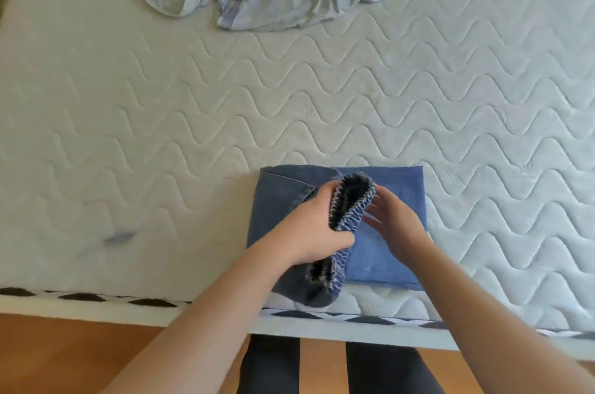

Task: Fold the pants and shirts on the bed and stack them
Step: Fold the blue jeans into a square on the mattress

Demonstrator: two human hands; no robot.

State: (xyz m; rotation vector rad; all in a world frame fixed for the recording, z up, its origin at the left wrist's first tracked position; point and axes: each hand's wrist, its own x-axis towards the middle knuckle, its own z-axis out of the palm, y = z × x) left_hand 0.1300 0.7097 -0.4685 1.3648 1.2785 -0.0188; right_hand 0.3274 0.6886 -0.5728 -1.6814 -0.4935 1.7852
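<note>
Gripping the denim waistband (351, 203), left hand (309, 229) clamps it while right hand (394, 219) touches it, fingers relaxed

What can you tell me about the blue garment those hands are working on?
The blue pants look like denim, folded into a flat rectangle near the mattress edge. The gathered elastic waistband is lifted, showing a dark inside. The left hand grips it; the right hand's straight fingers touch its other side.
</note>
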